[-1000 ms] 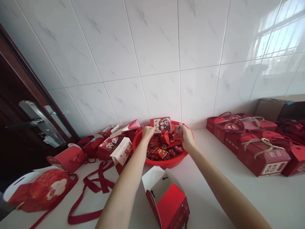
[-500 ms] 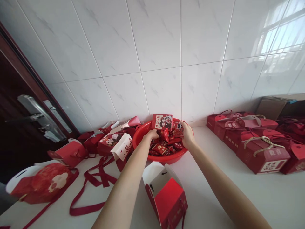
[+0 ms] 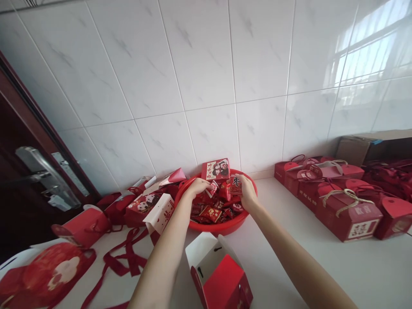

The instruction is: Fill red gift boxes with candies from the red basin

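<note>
A red plastic basin (image 3: 222,226) full of red-wrapped sweets (image 3: 210,213) stands near the wall. Over its left side, my left hand (image 3: 198,187) is closed on a small wrapped candy (image 3: 211,189) with a red and white wrapper. At the right rim, my right hand (image 3: 247,193) grips a red packet (image 3: 235,184) marked with a large dark character. A red carton with a printed couple (image 3: 216,169) rests at the back of the basin. Closer to me sits an open red gift box (image 3: 222,279), its white inside showing.
Several closed red gift boxes (image 3: 349,214) with cords stand at the right, before a cardboard box (image 3: 354,148). More red boxes (image 3: 85,225) and a dark red ribbon (image 3: 128,257) lie on the left. A door handle (image 3: 35,165) is at far left; a tiled wall (image 3: 209,128) rises behind.
My left hand has lifted a little out of the sweets, with a small wrapped candy now showing in its fingers. My right hand stays on the packet. The view has shifted slightly.
</note>
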